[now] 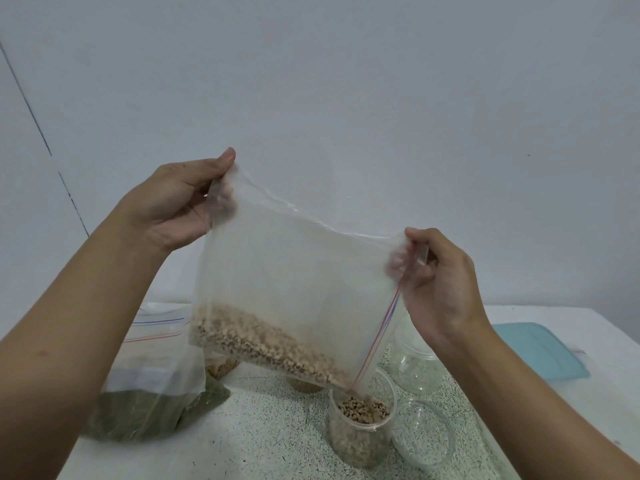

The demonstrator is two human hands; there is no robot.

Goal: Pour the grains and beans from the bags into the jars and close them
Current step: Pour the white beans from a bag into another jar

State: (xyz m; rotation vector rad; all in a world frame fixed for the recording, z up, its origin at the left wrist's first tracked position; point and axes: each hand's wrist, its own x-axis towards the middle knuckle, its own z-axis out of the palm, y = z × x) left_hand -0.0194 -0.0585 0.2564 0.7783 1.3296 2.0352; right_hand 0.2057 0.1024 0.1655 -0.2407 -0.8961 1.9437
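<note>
Pinching corners of the bean bag (pixel 294 271), left hand (pixel 173 206) and right hand (pixel 440 282) tilt it, half-hiding containers (pixel 221 368) behind.

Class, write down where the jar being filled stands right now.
In the head view the jar stands on the speckled table, low and right of centre, under the lowest corner of the bag, with a clear empty container to its right.

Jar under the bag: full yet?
Not full: beans in the jar sit below its open rim; the tilted bag above holds more.
</note>
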